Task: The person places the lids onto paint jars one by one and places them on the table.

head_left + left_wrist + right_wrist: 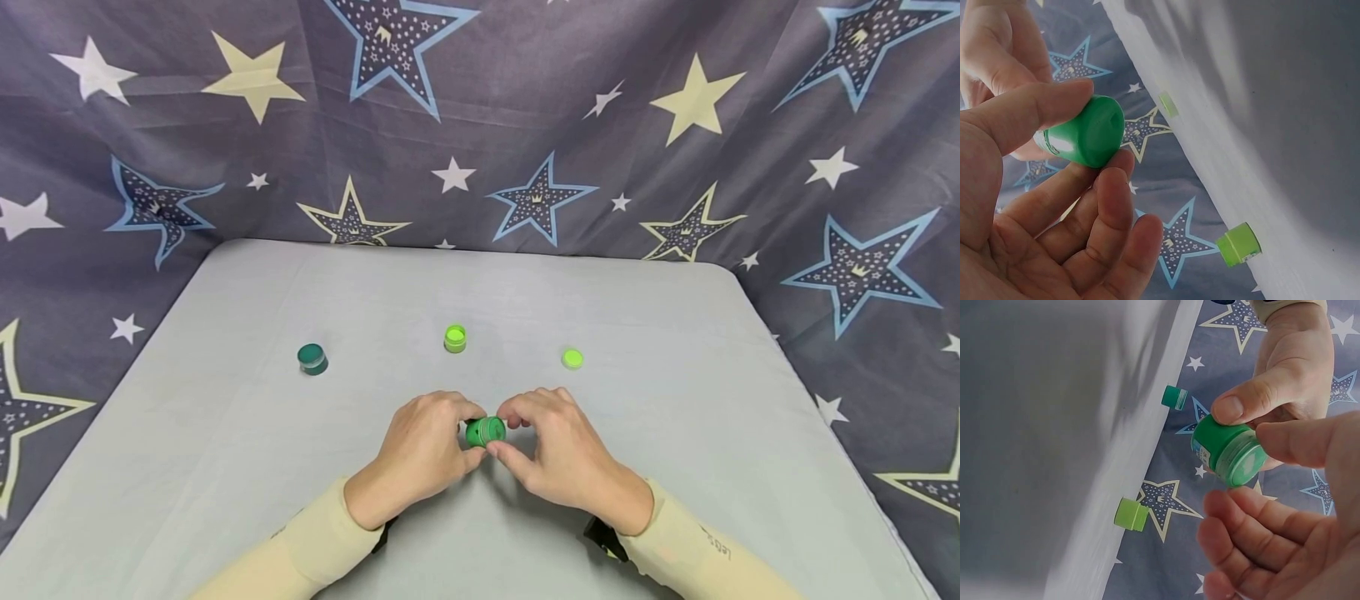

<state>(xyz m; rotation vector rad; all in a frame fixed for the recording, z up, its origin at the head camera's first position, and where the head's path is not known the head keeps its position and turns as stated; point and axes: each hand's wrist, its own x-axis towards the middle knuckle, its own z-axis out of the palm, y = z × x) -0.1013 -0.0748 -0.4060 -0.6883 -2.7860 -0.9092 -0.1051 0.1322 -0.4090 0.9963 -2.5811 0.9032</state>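
A small green paint pot [486,431] is held up between both hands, tilted on its side over the near middle of the table. My left hand [427,437] grips its solid green body [1088,134] between thumb and fingers. At the pot's other end, my right hand [562,450] has its thumb and index finger on opposite edges of the clear-rimmed lid [1242,459]. The lid appears seated on the pot. The other fingers [1257,547] of the right hand are loosely curled beneath it.
Farther back on the pale table [187,467] stand a dark teal pot [312,359] at left and a lime-green pot [454,339] in the middle. A flat lime-green lid [573,359] lies to the right. Star-patterned cloth [600,125] hangs behind and beside the table.
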